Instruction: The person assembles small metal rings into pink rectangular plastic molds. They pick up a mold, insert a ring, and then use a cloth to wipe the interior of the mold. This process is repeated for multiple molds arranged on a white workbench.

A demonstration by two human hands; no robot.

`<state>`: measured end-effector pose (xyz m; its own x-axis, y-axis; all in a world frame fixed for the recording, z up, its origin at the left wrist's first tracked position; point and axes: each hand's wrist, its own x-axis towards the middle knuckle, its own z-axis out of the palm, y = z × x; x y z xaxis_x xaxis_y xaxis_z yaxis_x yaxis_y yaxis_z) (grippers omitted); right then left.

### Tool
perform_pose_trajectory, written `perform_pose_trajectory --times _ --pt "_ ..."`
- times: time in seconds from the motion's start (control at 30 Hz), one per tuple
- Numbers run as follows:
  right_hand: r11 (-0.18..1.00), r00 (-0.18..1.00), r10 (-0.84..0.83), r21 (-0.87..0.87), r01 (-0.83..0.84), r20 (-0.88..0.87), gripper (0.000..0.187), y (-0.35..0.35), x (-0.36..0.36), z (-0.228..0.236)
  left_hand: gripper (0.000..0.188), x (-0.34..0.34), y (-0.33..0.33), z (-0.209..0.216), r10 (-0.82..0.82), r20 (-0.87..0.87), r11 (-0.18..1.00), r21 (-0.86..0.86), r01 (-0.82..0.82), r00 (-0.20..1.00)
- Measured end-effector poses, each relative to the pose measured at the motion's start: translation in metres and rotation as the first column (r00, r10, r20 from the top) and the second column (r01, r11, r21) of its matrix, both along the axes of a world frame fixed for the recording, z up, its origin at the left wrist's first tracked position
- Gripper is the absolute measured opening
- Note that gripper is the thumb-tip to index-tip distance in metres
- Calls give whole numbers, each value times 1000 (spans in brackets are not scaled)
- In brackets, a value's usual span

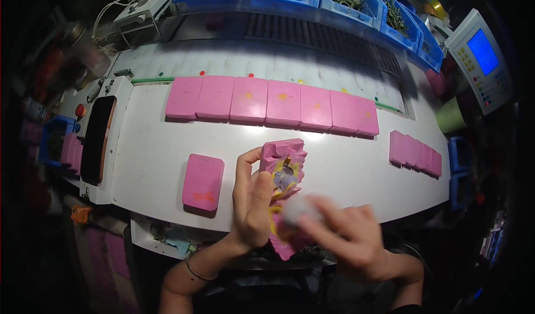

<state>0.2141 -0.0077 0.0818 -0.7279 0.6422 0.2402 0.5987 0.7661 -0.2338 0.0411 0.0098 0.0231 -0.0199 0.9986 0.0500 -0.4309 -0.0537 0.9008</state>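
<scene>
My left hand (252,205) is closed around a pink rubber mould (284,148), held up over the table's near edge. The mould has jagged edges and gapes apart, showing yellow-stained hollows and a grey-violet patch inside. Its lower part (284,249) hangs below my fingers. At the lower part, my right hand (348,230) holds a whitish round pad (301,210) against or just over the inner face. Motion blurs the pad and fingertips, so contact cannot be made out. A single closed pink mould block (203,182) lies to the left of my hands.
Several pink blocks (248,100) stand in a row across the white table (150,147); a shorter row (415,153) sits at right. Blue bins (356,10) with greenish strands line the back. A phone-like dark slab (99,140) is left, a control panel (482,57) right.
</scene>
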Motion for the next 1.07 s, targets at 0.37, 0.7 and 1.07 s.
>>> perform_pose_trajectory --times 0.37,0.7,1.07 --pt "999 999 20 -48 -18 31 64 5 -6 -15 49 -2 6 -8 -16 -152 997 69 26 988" --pt "936 984 142 -338 -99 105 70 -3 2 0 61 -10 6 -9 -5 -200 985 166 39 980" --pt "975 989 -24 -213 56 149 73 18 12 -11 49 -6 7 -14 96 -170 986 153 -70 981"
